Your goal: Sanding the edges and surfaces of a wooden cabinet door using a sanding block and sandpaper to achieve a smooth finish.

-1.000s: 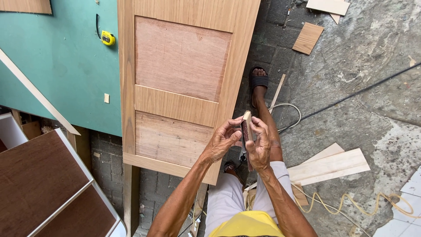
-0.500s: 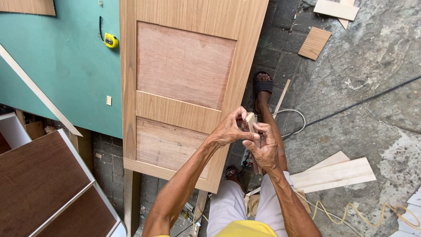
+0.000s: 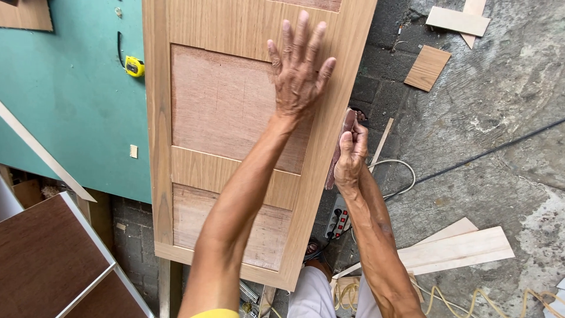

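Observation:
A tall wooden panelled door [image 3: 229,118] lies flat in front of me, with two recessed reddish panels in a light oak frame. My left hand [image 3: 299,65] is spread flat on the door's right stile, fingers apart. My right hand [image 3: 351,154] grips a small brown sanding block [image 3: 341,141] and presses it against the door's right outer edge.
A green board [image 3: 65,100] with a yellow tape measure [image 3: 135,66] lies to the left. A dark brown panel [image 3: 47,259] sits at bottom left. On the concrete floor lie wood offcuts [image 3: 456,250], a power strip [image 3: 339,219], cables and small plywood pieces [image 3: 428,66].
Both hands were together near the door's lower right edge, holding the block. Now my left hand has reached up flat on the door and my right hand holds the block at the edge.

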